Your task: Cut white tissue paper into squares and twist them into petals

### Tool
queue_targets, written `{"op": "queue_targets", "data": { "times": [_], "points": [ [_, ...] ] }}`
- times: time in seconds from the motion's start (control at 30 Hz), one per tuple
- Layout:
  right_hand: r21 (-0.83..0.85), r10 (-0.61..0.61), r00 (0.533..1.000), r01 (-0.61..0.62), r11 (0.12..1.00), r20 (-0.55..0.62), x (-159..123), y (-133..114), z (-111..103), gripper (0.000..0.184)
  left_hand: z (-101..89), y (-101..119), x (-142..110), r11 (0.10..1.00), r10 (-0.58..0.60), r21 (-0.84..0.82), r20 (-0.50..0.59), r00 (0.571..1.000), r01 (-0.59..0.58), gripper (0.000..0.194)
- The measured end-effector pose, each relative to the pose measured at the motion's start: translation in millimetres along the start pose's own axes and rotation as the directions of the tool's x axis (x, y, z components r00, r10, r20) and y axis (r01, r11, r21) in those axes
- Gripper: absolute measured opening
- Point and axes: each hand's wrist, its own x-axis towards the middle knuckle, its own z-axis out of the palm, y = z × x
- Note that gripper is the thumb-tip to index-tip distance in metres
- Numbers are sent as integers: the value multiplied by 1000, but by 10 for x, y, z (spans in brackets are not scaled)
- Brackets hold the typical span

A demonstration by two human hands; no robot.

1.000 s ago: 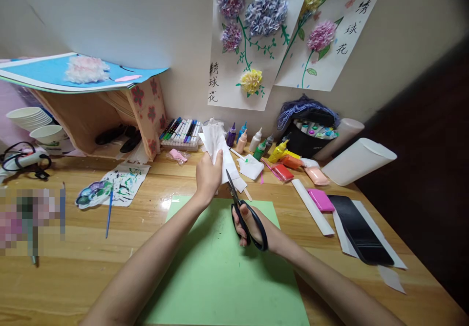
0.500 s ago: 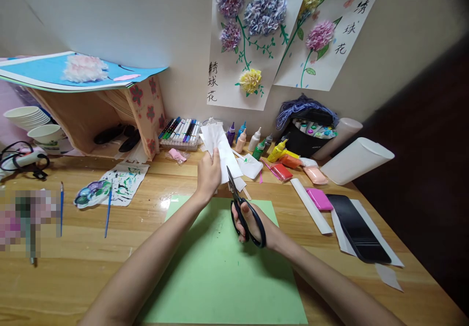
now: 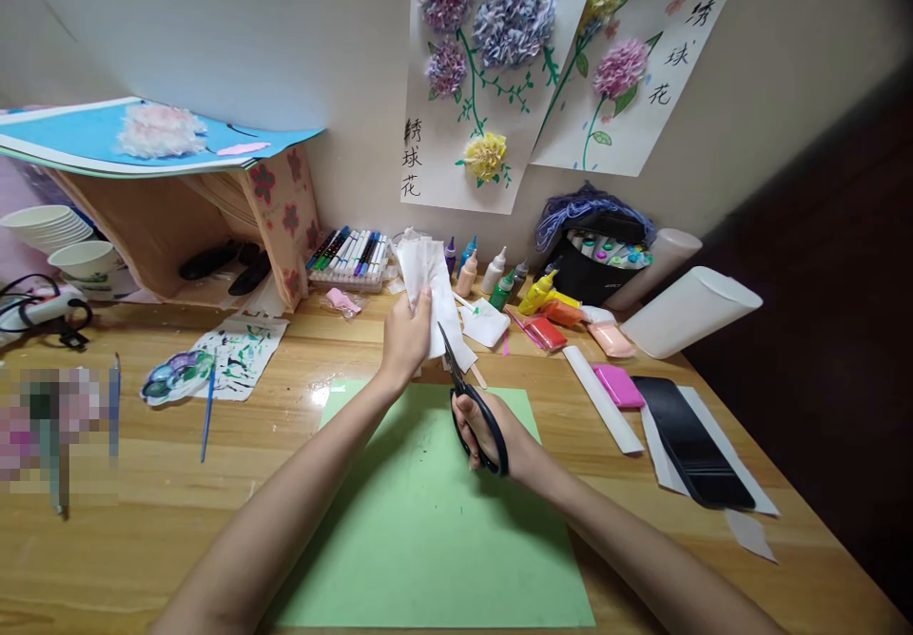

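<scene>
My left hand grips a folded white tissue paper and holds it up above the far edge of a green sheet. The thumb presses on the paper's face. In my right hand is a pair of scissors with black handles, fingers through the loops. The blades point up and away, with their tips at the lower right edge of the paper. Whether the blades are cutting into it I cannot tell.
Paint bottles, clay packs and a marker set line the back. A phone lies on the right beside a white strip. To the left are a paintbrush, a paint-stained tissue and an open box.
The scissors' handles have drawn closer together, and the loops have turned slightly. The paper in my left hand has tilted a little more upright.
</scene>
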Motion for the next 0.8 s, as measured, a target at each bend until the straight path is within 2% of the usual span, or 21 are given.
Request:
{"op": "queue_targets", "data": {
  "times": [0.1,0.17,0.33,0.47,0.63,0.8],
  "points": [
    [4,-4,1000,4,1000,-14,1,-5,-6,60,-10,-14,40,987,-29,-160,6,1000,30,31],
    [6,0,1000,0,1000,-10,-8,-16,-6,62,-9,-31,55,980,-42,-197,-9,999,39,30],
    [17,-1,997,0,1000,75,-42,-29,6,65,8,-63,29,992,-49,-122,-40,998,44,32],
    [97,1,995,-11,995,98,-53,-42,23,65,24,-50,-25,1000,12,-23,-34,999,-12,34],
    [108,-2,998,-5,994,69,-32,-32,28,67,54,-26,-94,993,82,91,-18,996,-80,34],
    [47,-21,1000,21,999,-1,-11,18,46,63,71,-32,-118,995,81,67,-25,996,-79,30]
  ]
}}
